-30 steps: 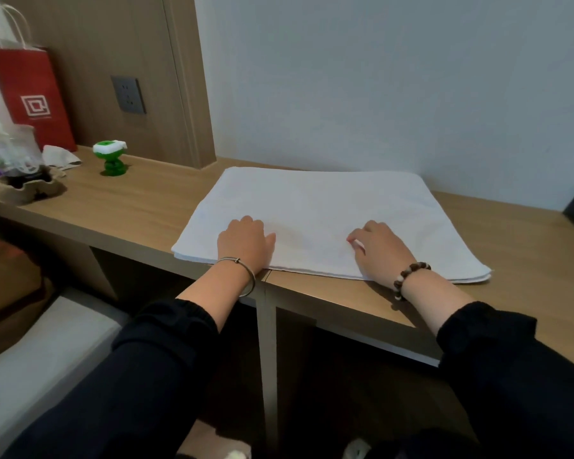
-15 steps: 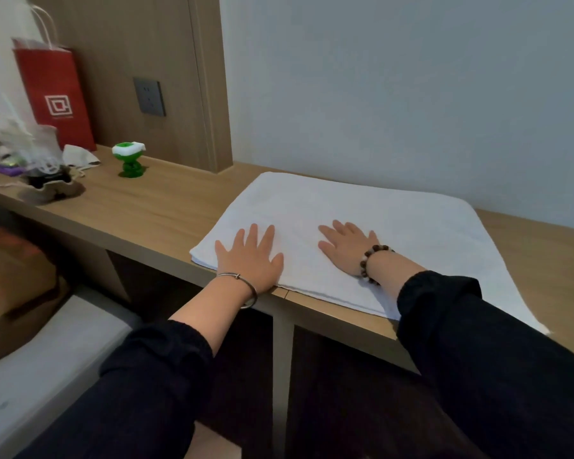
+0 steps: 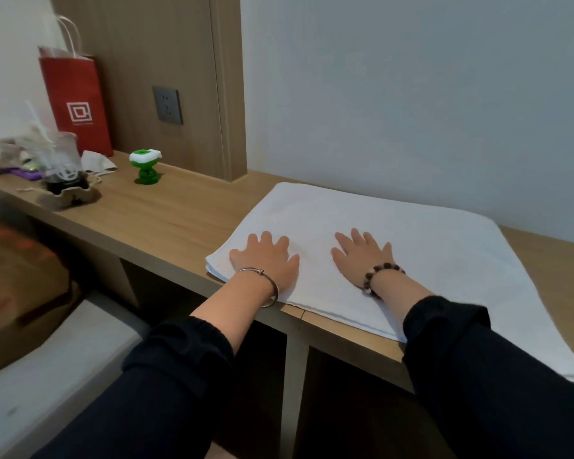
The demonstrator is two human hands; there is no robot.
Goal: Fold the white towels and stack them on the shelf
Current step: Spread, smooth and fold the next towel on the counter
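Head view: the wooden worktop (image 3: 166, 223) carries the white towel (image 3: 444, 260), folded flat by its front edge toward the right end. The left hand (image 3: 265, 260) presses the towel's near-left corner, the right hand (image 3: 362, 256) its middle, each grip wide, holding nothing. Smoothing outward from the middle should keep the layers aligned.

Head-worn camera looks forward and down, close over the towel (image 3: 411, 243).
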